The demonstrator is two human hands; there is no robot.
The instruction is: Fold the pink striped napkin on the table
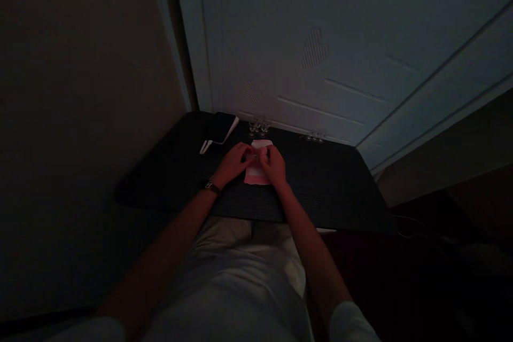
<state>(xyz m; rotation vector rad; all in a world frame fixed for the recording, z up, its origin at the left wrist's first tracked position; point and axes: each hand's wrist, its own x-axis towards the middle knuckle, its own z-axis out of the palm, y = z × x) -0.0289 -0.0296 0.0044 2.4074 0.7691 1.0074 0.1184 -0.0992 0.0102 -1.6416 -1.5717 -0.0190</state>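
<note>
Between both hands we see a small, glossy clear piece [255, 155], too dim to identify, just over a pink-and-white cloth [258, 178]. The fingers of the left hand [236, 159] and right hand [274, 166] are curled nearly closed, pinching it from either side. Behind stand two clusters of transparent, rounded pieces [258, 127]; leftward lies a flat black rectangular case [223, 126]. We find all this on a dark, fine-grained worktop [328, 181] against a pale panel [280, 21] with ribbed hearts [315, 50].
</note>
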